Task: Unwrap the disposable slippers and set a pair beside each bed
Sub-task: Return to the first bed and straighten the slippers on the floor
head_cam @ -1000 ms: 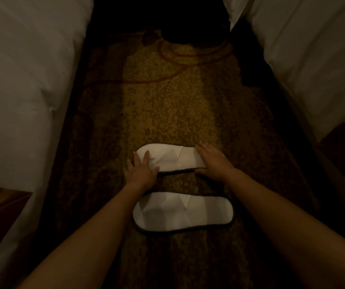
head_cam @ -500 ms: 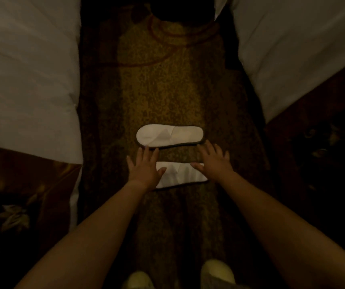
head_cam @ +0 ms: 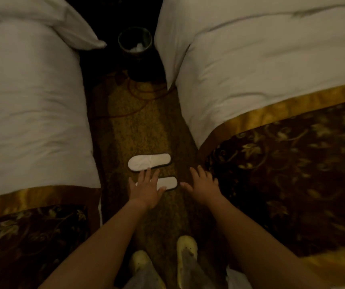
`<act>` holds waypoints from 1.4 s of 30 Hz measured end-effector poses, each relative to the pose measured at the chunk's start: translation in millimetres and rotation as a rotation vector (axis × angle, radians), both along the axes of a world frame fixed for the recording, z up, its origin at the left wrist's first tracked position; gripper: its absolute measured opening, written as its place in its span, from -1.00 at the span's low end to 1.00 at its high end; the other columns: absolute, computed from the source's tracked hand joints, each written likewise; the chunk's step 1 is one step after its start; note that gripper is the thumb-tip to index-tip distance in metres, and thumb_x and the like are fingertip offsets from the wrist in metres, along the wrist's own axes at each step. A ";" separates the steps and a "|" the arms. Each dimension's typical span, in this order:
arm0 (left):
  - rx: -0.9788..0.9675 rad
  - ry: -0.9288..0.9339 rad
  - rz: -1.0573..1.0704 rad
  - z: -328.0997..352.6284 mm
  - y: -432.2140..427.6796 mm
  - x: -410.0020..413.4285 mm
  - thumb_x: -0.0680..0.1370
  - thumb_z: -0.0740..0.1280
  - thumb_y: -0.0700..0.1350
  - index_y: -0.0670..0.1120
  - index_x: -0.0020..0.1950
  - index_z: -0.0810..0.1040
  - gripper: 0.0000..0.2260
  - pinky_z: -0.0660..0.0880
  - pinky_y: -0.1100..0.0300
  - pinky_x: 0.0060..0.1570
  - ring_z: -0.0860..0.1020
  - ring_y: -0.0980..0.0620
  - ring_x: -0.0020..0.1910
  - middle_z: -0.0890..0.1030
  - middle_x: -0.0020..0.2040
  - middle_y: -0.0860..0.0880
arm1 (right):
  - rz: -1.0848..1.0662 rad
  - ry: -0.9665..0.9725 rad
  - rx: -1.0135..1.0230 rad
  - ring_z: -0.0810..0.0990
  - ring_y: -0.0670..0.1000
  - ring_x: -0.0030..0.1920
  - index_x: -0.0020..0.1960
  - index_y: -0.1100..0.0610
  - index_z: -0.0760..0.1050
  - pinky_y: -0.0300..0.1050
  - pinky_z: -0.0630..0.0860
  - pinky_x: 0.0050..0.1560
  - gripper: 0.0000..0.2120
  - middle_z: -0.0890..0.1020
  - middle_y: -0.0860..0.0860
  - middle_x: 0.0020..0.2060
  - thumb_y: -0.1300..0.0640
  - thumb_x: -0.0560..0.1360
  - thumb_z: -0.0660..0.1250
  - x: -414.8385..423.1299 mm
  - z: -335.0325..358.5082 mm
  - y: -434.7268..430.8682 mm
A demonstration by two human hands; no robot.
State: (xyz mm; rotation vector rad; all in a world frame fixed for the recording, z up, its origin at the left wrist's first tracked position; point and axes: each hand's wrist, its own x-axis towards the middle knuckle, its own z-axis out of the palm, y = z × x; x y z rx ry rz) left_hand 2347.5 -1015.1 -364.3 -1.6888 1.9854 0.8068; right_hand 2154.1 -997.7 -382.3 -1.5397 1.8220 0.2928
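Nearest the camera, the person's own two yellowish shoes (head_cam: 185,253) stand on the patterned carpet (head_cam: 138,126) of the aisle, on the near side of the near slipper (head_cam: 167,183). Both bare forearms reach forward past them.

The left hand (head_cam: 146,187) is held flat with its fingers (head_cam: 145,176) spread, palm down, over the left end of the near slipper, hiding that end; whether the palm presses on it or hovers just above cannot be told. Only the slipper's right part shows, poking out past the thumb. The right hand (head_cam: 204,185) is just to the right of the near slipper, clear of it, fingers loosely spread and holding nothing, its thumb pointing toward the slipper's right end.

Just beyond the near slipper, parallel and a little apart, lies the far slipper (head_cam: 149,162), white with a dark edge, flat on the carpet. The left fingertips reach almost to its near edge.

Left of the near slipper is the left bed (head_cam: 31,113), right of it the right bed (head_cam: 261,76), each with white bedding and a dark gold-bordered runner. Well beyond the slippers, between the beds, stands a dark bin (head_cam: 135,46) with something pale inside.
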 end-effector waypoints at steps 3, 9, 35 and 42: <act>0.007 -0.007 -0.028 55.1 16.2 -21.1 0.59 -0.04 0.20 0.04 0.53 -0.10 -0.44 -0.13 -0.31 0.41 -0.15 -0.11 0.54 -0.10 0.57 -0.08 | -0.029 0.010 0.006 -0.01 0.22 0.50 0.52 -0.04 -0.06 0.31 0.00 0.42 -0.30 -0.05 0.07 0.54 -0.34 0.50 -0.02 -12.8 60.2 21.9; -0.007 -0.004 -0.200 129.7 46.6 -64.0 0.58 -0.04 0.22 0.07 0.53 -0.11 -0.43 -0.13 -0.30 0.42 -0.14 -0.11 0.54 -0.09 0.57 -0.07 | -0.126 0.054 0.012 0.02 0.22 0.50 0.52 -0.02 -0.07 0.30 0.03 0.42 -0.31 -0.04 0.08 0.54 -0.33 0.51 -0.04 -41.8 141.2 71.6; -0.004 0.043 -1.206 255.6 271.3 -226.0 0.59 -0.01 0.20 0.03 0.52 -0.01 -0.45 -0.05 -0.29 0.43 -0.06 -0.14 0.53 -0.02 0.57 -0.06 | -1.164 0.101 0.011 0.15 0.21 0.47 0.51 -0.01 -0.01 0.26 0.15 0.41 -0.29 0.11 0.07 0.52 -0.35 0.49 0.01 -73.5 257.1 486.3; 0.003 0.004 -1.369 241.7 380.9 -283.1 0.59 -0.03 0.22 0.04 0.53 -0.01 -0.45 0.01 -0.26 0.43 -0.04 -0.13 0.54 -0.01 0.57 -0.05 | -1.328 0.096 0.010 0.15 0.21 0.46 0.51 0.04 0.01 0.21 0.16 0.41 -0.31 0.13 0.09 0.51 -0.30 0.52 0.04 -110.5 259.6 587.2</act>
